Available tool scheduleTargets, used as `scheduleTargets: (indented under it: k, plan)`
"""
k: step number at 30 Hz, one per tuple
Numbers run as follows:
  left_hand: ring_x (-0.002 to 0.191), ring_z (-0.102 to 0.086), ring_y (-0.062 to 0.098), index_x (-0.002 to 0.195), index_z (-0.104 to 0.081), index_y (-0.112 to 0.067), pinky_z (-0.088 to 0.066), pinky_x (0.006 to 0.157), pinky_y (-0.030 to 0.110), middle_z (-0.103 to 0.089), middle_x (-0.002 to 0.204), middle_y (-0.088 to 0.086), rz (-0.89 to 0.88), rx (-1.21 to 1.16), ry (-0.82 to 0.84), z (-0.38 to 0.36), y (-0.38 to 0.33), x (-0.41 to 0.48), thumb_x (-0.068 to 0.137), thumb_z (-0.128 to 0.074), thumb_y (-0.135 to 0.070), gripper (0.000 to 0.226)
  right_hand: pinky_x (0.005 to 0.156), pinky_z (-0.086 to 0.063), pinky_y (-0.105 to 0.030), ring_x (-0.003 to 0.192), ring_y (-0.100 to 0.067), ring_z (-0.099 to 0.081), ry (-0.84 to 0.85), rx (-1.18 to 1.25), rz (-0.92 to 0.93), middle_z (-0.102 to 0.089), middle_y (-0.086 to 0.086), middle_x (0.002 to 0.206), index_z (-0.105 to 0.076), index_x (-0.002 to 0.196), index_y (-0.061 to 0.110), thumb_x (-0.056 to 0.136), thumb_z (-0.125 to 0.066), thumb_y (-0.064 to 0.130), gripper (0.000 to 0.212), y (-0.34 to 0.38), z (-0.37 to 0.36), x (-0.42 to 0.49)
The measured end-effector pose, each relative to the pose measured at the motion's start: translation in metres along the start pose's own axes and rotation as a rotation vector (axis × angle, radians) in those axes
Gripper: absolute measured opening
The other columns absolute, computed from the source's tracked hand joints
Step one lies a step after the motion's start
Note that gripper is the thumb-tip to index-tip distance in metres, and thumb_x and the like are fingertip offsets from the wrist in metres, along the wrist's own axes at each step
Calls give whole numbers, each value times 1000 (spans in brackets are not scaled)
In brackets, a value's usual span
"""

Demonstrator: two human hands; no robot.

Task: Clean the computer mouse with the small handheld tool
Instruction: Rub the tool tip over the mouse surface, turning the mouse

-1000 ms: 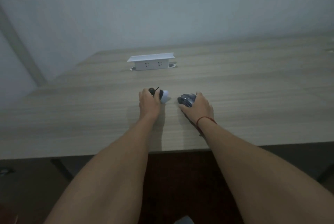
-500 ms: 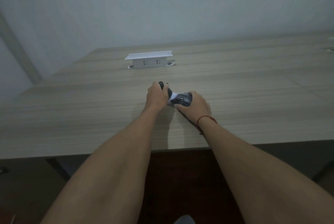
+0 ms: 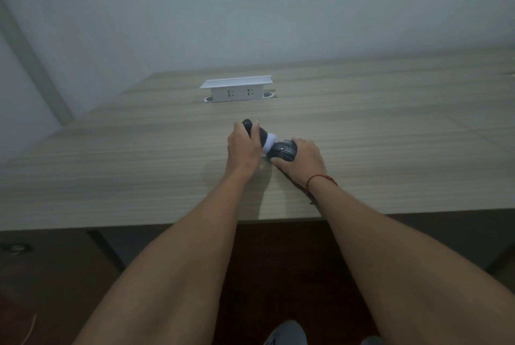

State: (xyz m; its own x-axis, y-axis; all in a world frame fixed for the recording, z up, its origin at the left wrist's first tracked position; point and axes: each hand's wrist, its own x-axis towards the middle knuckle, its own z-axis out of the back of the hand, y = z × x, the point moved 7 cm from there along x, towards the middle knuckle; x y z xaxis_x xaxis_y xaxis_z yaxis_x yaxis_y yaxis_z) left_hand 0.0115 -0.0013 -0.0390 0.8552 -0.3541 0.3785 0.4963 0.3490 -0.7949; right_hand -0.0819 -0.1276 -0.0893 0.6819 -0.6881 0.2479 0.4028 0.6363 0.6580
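Observation:
A dark computer mouse (image 3: 284,150) rests on the wooden table (image 3: 390,135), and my right hand (image 3: 305,160) grips it from the right side. My left hand (image 3: 243,149) is closed around a small handheld tool (image 3: 260,134) with a black body and a white head. The white head points right and presses against the mouse's left side. A red string circles my right wrist.
A white pop-up socket box (image 3: 237,91) stands on the table behind the hands. The table's front edge runs just below my wrists. Dark floor and a grey shoe (image 3: 287,333) lie below. A pale wall rises behind the table.
My left hand has carried the tool right, from apart from the mouse to touching it, and tilted its white head onto the mouse. My right hand stays on the mouse.

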Motion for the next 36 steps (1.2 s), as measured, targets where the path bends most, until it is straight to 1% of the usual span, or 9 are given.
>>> scheduleTargets:
  k: [3, 7, 12, 16, 21, 25, 28, 30, 36]
  plan:
    - [100, -59, 37, 108, -51, 2, -51, 84, 43, -60, 109, 23, -7, 26, 20, -3, -1, -8, 100, -43, -36, 40, 92, -51, -42, 104, -22, -56, -1, 55, -17, -58, -4, 114, -52, 123, 17, 70, -78, 47, 65, 2, -1, -3]
    - [105, -58, 37, 113, -49, 3, -50, 88, 45, -57, 116, 23, 75, 77, 29, 8, 16, -10, 100, -42, -36, 41, 98, -49, -42, 112, -23, -53, 23, 102, -2, -56, -5, 123, -50, 129, 18, 71, -80, 41, 69, 1, -1, -9]
    - [92, -50, 24, 114, -50, 4, -37, 75, 31, -52, 102, 11, 73, -28, 3, 18, 3, -16, 101, -41, -37, 45, 97, -44, -40, 114, -23, -49, 22, 15, 14, -53, -5, 123, -53, 128, 22, 71, -76, 50, 67, 3, 3, -13]
    - [101, -58, 35, 112, -49, 2, -51, 84, 40, -58, 111, 20, 36, -16, 55, 8, 5, -30, 100, -43, -36, 40, 92, -53, -42, 105, -22, -59, -7, 155, -36, -62, -4, 115, -55, 121, 18, 66, -83, 41, 65, 3, 3, -19]
    - [100, -58, 35, 112, -49, 1, -46, 78, 39, -57, 112, 20, -1, 151, 59, 17, 1, -26, 100, -45, -33, 36, 96, -51, -41, 110, -22, -58, -9, 187, -34, -61, -5, 123, -52, 128, 15, 71, -83, 32, 67, 5, 4, -25]
    - [94, -56, 28, 108, -55, 0, -48, 80, 38, -59, 107, 17, -24, 68, 41, 16, 9, -24, 97, -52, -37, 38, 95, -52, -41, 109, -21, -59, -20, 197, -19, -62, -4, 122, -53, 127, 16, 71, -83, 32, 65, 5, 5, -25]
    - [88, -53, 23, 103, -60, 0, -41, 75, 30, -61, 96, 12, 22, -54, -12, 17, 18, -23, 94, -57, -35, 36, 95, -52, -41, 108, -21, -59, -27, 187, -13, -62, -3, 122, -53, 128, 17, 71, -82, 34, 66, 4, 5, -25]
    - [86, -55, 21, 98, -63, -1, -43, 75, 30, -61, 90, 8, 23, -102, -17, 16, 21, -23, 93, -58, -33, 33, 95, -52, -41, 108, -21, -59, -30, 186, -13, -62, -4, 122, -53, 128, 17, 71, -82, 34, 66, 5, 5, -25]
    - [84, -55, 21, 98, -65, -1, -40, 73, 27, -61, 88, 7, 4, -62, 38, 12, 20, -16, 93, -59, -33, 33, 94, -53, -43, 108, -22, -60, -32, 189, -19, -63, -4, 121, -53, 127, 17, 71, -82, 36, 66, 4, 3, -25]
